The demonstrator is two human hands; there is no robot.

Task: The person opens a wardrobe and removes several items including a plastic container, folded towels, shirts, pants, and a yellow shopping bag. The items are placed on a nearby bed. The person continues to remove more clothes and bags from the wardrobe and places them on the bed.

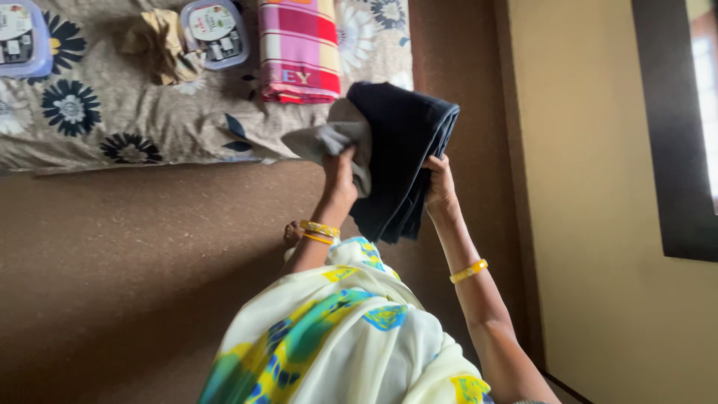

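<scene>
I hold a folded dark navy garment (404, 142) up in the air with both hands. A pale grey inner part of it (329, 138) sticks out on the left side. My left hand (340, 176) grips the grey part and the left edge of the fold. My right hand (440, 183) grips the right edge of the dark cloth. Yellow bangles sit on both wrists. The garment hangs just off the corner of a mattress with a floral sheet (112, 112).
On the floral sheet lie a folded pink and red checked cloth (299, 49), a crumpled tan cloth (161, 45) and two lidded plastic boxes (215, 30) (19, 37). Brown floor (112, 254) spreads below. A yellow wall (591, 187) and dark window frame (673, 150) stand at right.
</scene>
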